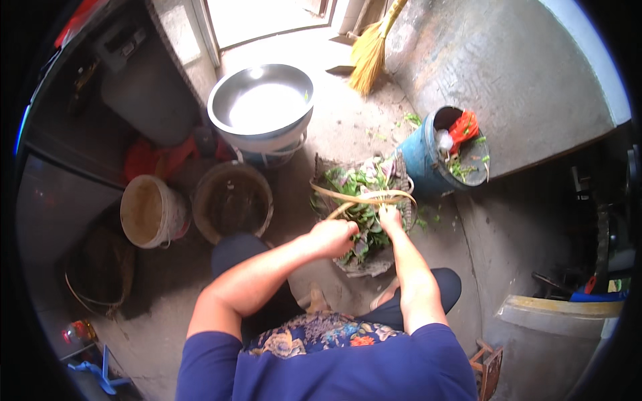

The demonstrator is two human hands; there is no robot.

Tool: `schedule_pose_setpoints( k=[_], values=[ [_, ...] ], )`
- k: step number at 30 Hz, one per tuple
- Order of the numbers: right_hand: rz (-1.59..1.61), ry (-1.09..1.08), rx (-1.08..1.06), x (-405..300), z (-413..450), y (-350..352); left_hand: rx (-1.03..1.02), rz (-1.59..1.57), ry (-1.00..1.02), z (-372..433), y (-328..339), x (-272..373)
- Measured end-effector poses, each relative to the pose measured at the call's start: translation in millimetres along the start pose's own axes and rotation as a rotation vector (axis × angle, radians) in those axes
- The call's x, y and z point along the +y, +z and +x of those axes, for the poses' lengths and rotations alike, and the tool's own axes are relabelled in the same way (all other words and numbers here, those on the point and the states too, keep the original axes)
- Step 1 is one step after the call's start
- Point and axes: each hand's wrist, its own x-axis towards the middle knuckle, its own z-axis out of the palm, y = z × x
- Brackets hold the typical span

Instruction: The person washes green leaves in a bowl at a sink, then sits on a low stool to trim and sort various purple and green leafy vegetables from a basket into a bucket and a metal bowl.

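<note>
A woven basket (361, 268) filled with leafy greens (368, 233) stands on the floor between my knees. Its split-bamboo handle (346, 196) arches across the top. At the basket's right side, my right hand (390, 219) is closed around pale stems of the greens, just below the handle. My left hand (335, 238) hovers over the left part of the leaves with its fingers curled. The undersides of those fingers are hidden, so whether they pinch a leaf cannot be made out.
Right of the basket, a blue bucket (416, 163) holds scraps and a red plastic bag (463, 129). A steel basin (261, 75) rests on a bucket ahead. Leftward stand a white bucket (175, 220) and a round tub (268, 198). A straw broom (370, 55) leans by the wall.
</note>
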Motion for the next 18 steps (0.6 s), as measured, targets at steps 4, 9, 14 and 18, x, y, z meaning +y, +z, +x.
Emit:
schedule_pose_setpoints(
  k=[4, 9, 14, 18],
  values=[
    [0.225, -0.236, -0.036, -52, -58, -58, -0.014, 0.185, -0.08, -18, -2, -18],
    [0.068, -0.072, 0.002, -25, -135, -30, 0.043, 0.298, -0.113, -3, 5, -18],
    [0.177, 0.123, -0.092, 10, -166, -22, -0.018, 0.382, -0.124, -32, 21, -22],
    [0.266, -0.028, 0.216, -15, -159, -63, -0.049, 0.361, -0.137, -64, 16, -8]
  ],
)
